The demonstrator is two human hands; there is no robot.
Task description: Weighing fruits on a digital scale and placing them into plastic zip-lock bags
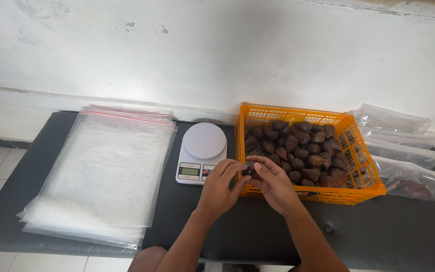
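Both hands met at the near-left corner of the orange crate (361,189), the left hand (220,191) and right hand (275,184) curled together around 1 dark brown fruit (249,171), pile just beyond.

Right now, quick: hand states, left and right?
Left hand: fingers curled on a dark brown fruit at the orange crate edge.
Right hand: pinching the same fruit.
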